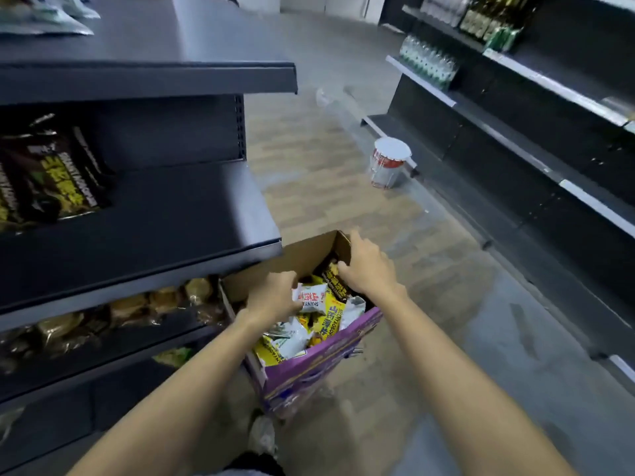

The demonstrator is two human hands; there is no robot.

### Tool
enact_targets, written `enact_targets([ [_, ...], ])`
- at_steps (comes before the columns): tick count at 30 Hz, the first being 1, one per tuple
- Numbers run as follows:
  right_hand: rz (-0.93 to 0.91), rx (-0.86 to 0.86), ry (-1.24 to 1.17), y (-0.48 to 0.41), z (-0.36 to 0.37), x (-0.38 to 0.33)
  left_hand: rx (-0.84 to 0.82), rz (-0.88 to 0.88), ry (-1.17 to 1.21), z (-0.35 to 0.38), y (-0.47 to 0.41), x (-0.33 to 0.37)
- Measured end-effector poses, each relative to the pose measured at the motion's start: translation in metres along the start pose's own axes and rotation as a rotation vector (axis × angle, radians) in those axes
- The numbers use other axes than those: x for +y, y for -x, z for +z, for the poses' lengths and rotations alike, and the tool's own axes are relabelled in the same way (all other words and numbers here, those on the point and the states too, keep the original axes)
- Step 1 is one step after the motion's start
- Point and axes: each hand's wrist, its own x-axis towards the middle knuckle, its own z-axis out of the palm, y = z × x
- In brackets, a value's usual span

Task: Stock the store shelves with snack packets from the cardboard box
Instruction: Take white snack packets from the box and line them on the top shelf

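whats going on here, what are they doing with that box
A person is reaching into the box of snack packets on the floor beside the shelf. The left hand grips a white packet. The right hand is on a dark packet near the far flap, grip unclear. Neither packet is out yet.

The wood-look floor is carrying the open cardboard box and a white-and-red bucket, well apart, while the dark shelf is holding black-and-yellow snack packets.
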Motion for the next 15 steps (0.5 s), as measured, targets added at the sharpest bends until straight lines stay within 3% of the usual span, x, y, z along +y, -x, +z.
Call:
enact_targets([
  [8, 0.095, -0.257, -0.028, -0.017, 0.095, 0.038, -0.253, -0.211, 0.124, 0.086, -0.009, -0.029],
  [15, 0.249, -0.485, -0.306, -0.061, 0.152, 0.051, -0.326, -0.412, 0.075, 0.114, -0.019, -0.026],
])
